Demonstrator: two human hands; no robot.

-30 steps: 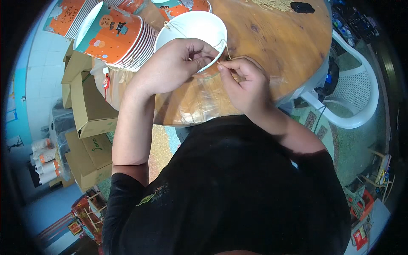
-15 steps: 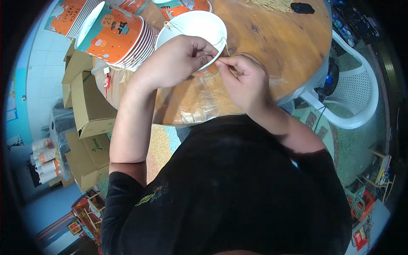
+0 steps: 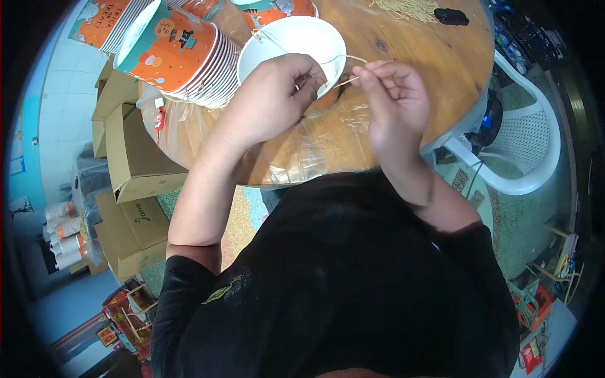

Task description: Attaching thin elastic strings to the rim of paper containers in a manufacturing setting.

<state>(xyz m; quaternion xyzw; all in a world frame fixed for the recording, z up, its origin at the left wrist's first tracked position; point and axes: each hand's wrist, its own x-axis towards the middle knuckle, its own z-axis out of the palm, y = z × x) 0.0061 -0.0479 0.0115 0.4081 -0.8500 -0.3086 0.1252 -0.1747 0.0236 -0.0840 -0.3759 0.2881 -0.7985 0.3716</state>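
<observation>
left hand and right hand pinching thin string, ends hidden, over white bowl

left hand fingers pinched, right hand fingers pinched

This looks like a small packing workshop or shop backroom. A round wooden counter carries nested stacks of printed paper tubs and a pile of pale string. Flat and open cardboard boxes stand on the floor beside it, near a white plastic chair.
</observation>
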